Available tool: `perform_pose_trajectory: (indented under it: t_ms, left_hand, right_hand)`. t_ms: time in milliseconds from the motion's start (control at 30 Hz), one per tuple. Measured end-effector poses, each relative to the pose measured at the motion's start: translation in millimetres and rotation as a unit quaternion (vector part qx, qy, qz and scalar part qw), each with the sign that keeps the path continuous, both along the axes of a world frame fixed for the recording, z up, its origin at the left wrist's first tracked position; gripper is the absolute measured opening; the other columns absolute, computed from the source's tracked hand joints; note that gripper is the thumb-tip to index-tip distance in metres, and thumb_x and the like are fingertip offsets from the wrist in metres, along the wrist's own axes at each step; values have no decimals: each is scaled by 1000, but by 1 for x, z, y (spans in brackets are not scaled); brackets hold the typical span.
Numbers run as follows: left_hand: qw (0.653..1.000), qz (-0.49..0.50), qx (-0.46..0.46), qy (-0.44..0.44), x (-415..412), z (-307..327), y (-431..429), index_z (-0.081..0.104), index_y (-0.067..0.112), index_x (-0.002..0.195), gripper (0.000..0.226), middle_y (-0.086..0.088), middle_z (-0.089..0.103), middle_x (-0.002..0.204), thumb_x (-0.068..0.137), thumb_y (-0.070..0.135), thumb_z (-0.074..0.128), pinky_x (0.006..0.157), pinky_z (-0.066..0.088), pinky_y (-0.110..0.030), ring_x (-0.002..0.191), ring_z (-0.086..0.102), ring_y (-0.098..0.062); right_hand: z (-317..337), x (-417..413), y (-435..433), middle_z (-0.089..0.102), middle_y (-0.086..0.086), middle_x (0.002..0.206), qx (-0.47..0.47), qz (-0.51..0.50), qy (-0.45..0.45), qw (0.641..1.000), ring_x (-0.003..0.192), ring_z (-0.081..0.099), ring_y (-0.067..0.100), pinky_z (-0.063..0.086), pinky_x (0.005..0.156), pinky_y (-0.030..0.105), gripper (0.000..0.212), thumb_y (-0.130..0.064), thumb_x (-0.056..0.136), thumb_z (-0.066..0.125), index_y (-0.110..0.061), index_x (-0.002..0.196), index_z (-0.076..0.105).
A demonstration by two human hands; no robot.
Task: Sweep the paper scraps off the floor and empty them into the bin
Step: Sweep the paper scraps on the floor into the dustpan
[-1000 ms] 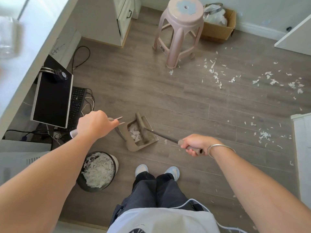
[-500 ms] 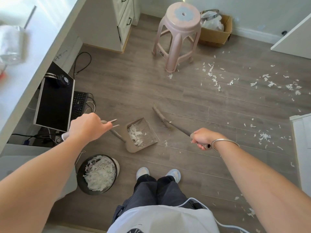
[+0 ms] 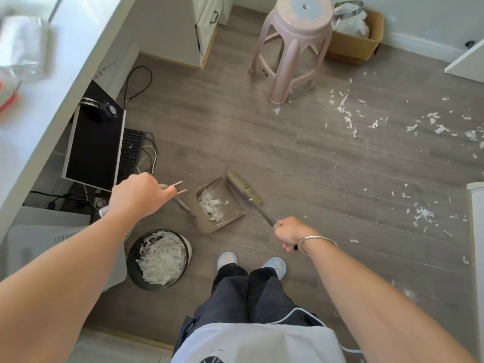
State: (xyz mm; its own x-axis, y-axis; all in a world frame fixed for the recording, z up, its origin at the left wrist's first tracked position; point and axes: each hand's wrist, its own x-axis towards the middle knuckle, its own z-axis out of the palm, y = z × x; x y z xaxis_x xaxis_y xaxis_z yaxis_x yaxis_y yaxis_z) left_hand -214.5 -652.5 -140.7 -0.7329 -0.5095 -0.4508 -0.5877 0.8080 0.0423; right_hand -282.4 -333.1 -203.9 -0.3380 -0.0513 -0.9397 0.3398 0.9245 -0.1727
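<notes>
Left hand (image 3: 138, 197) is curling tight round the dustpan (image 3: 233, 205) handle, right hand (image 3: 289, 233) gripping the broom (image 3: 245, 187). Paper scraps (image 3: 209, 205) are lying loose inside; tilting it before reaching the near-left bin (image 3: 131, 260) is risking a spill.

dustpan handle (image 3: 182, 204): top hidden under the gripping left hand (image 3: 138, 197), at 9 o'clock.
broom handle (image 3: 263, 213): end buried inside the right hand (image 3: 288, 231), at 5 o'clock.
broom head (image 3: 245, 187): bristles smeared.
desk clutter (image 3: 23, 45): at 10 o'clock, blurred beyond naming.
cardboard box (image 3: 353, 48): at 1 o'clock, one end hidden behind the stool (image 3: 296, 35).
paper scraps (image 3: 471, 134): at 3 o'clock, spread cut off by the right edge.
</notes>
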Motion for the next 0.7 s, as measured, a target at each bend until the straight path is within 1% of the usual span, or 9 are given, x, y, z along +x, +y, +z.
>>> perform_pose_trajectory:
  t_ms: [67, 100, 167, 233, 433, 500, 567, 633, 700]
  left_hand:
    - [1000, 1, 4, -2, -1, 0, -1, 65, 12, 66, 55, -4, 65, 63, 84, 63, 55, 64, 57, -33, 59, 63, -23]
    - [1000, 3, 6, -2, -2, 0, -1, 65, 11, 66, 56, -4, 65, 63, 84, 63, 55, 64, 57, -33, 59, 63, -23]
    - [1000, 5, 5, 0, -2, 0, -2, 65, 11, 66, 56, -4, 65, 62, 84, 63, 55, 63, 56, -33, 58, 63, -23]
    - [1000, 9, -1, 7, -2, 1, -3, 66, 11, 66, 54, -4, 65, 62, 84, 60, 56, 62, 55, -32, 58, 62, -23]
    - [999, 35, -20, 33, -2, 6, -4, 62, 11, 62, 53, -5, 63, 60, 86, 57, 55, 55, 47, -27, 54, 60, -22]
    - [998, 52, -13, 44, -2, 8, -7, 63, 10, 62, 53, -5, 63, 59, 87, 56, 55, 56, 48, -28, 54, 61, -23]
    - [995, 74, -6, 60, -2, 12, -12, 61, 11, 62, 51, -5, 62, 60, 87, 55, 54, 57, 48, -29, 55, 61, -23]
    - [993, 93, -1, 77, -1, 15, -19, 58, 13, 60, 52, -6, 61, 60, 89, 56, 53, 58, 46, -29, 56, 60, -24]
    - [989, 113, -3, 91, -1, 18, -27, 56, 13, 57, 57, -6, 60, 60, 89, 60, 51, 61, 46, -32, 58, 60, -27]
  right_hand:
    - [4, -1, -10, 51, 8, 60, -34, -7, -36, 999, 44, 45, 15, 38, 44, 20, 33, -9, 92, 47, 1, 122, 57]
    - [6, -4, -11, 50, 8, 61, -45, -45, -52, 997, 46, 44, 15, 39, 44, 21, 37, -7, 90, 50, -2, 126, 56]
    - [12, -16, -7, 46, 6, 61, -46, -103, -63, 992, 46, 40, 12, 38, 38, 17, 42, -4, 88, 52, -8, 130, 54]
    - [20, -29, -1, 44, 5, 59, -39, -112, -61, 991, 44, 39, 10, 35, 34, 13, 44, -3, 89, 51, -9, 133, 53]
    - [44, -56, 13, 42, 7, 60, -34, -130, -25, 991, 47, 37, 11, 33, 34, 12, 49, -3, 89, 50, -4, 138, 47]
    - [48, -59, 17, 42, 7, 62, -33, -160, -6, 987, 46, 37, 11, 34, 33, 12, 46, -2, 91, 49, -3, 137, 45]
    - [49, -61, 16, 42, 7, 63, -37, -188, 6, 982, 39, 40, 9, 34, 33, 12, 41, -2, 91, 49, -1, 132, 46]
    - [47, -62, 11, 42, 7, 63, -41, -211, 10, 977, 32, 41, 8, 36, 32, 13, 31, -4, 91, 49, -2, 122, 49]
    - [44, -63, 5, 45, 6, 61, -42, -224, 7, 974, 33, 43, 8, 38, 34, 14, 19, -6, 90, 51, -5, 109, 48]
